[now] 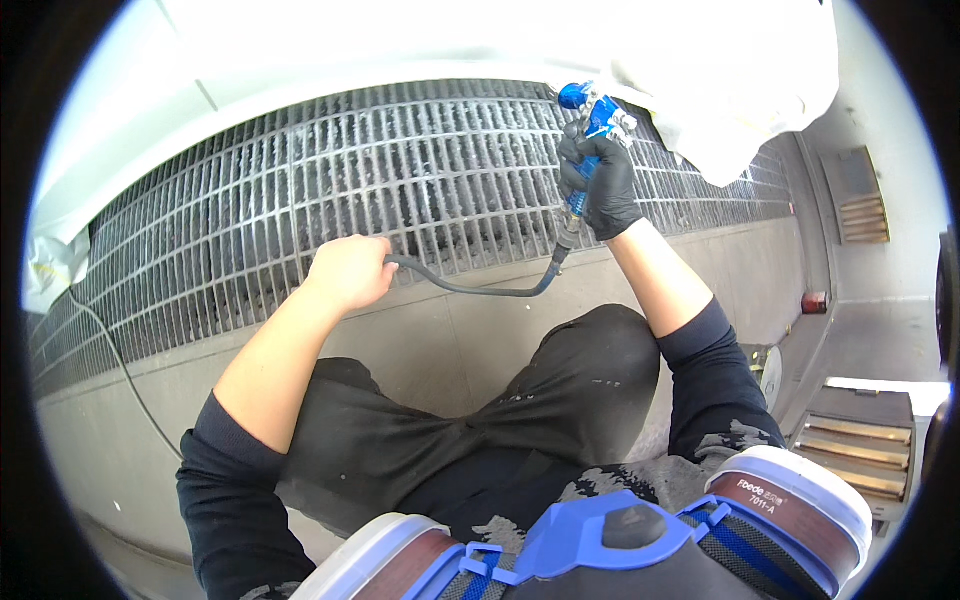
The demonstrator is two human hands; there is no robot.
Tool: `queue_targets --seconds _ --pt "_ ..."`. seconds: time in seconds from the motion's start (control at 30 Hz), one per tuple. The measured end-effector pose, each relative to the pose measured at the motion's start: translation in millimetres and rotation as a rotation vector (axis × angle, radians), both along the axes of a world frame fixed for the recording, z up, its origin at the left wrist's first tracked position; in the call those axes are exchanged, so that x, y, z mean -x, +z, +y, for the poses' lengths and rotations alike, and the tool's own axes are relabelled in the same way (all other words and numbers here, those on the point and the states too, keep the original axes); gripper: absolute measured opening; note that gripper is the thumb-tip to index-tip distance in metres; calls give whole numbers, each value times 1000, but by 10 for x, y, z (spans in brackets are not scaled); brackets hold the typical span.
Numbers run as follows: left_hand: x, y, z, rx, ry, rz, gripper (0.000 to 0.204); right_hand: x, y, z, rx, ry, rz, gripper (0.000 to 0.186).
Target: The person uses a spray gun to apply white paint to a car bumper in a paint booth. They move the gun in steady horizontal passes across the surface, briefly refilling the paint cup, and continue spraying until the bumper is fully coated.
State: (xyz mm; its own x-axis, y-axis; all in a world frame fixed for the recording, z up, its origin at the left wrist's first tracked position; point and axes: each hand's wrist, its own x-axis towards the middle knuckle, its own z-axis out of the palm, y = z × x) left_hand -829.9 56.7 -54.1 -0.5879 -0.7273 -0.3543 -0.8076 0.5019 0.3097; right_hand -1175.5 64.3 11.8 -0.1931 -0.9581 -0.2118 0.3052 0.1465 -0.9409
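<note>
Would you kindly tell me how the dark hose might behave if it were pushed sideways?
The dark hose would probably flex easily, since it curves between the bare left hand and the blue spray gun. It may also spring back somewhat, as its bends look rounded rather than kinked.

Spray gun (602, 116) in right grip (610, 192), hose (470, 290) in left grip (350, 272), grating (300, 200) ahead

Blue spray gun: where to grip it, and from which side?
I'd take the spray gun by its handle, coming from the right. The handle is slim and straight below the bulkier head, and the hose leaves its lower end and bends off left, so the right side looks freer. The right hand wraps it there.
</note>
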Motion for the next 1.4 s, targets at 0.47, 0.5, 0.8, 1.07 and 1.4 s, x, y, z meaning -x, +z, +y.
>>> queue_targets --seconds 0.47,0.5,0.8,1.07,1.4 --pt "-367 94 73 -108 50 -195 30 -1690 161 -638 391 318 395 18" --pt "-382 97 72 -101 64 -189 31 -1613 159 -644 288 276 400 18" --pt "-275 2 30 -76 72 -110 30 -594 31 -343 93 63 127 18" --pt "17 -58 -28 -123 39 -96 31 466 -153 -99 54 -287 78 23" --pt "237 -215 -86 -104 60 -141 32 1199 -245 282 132 -434 -24 35"
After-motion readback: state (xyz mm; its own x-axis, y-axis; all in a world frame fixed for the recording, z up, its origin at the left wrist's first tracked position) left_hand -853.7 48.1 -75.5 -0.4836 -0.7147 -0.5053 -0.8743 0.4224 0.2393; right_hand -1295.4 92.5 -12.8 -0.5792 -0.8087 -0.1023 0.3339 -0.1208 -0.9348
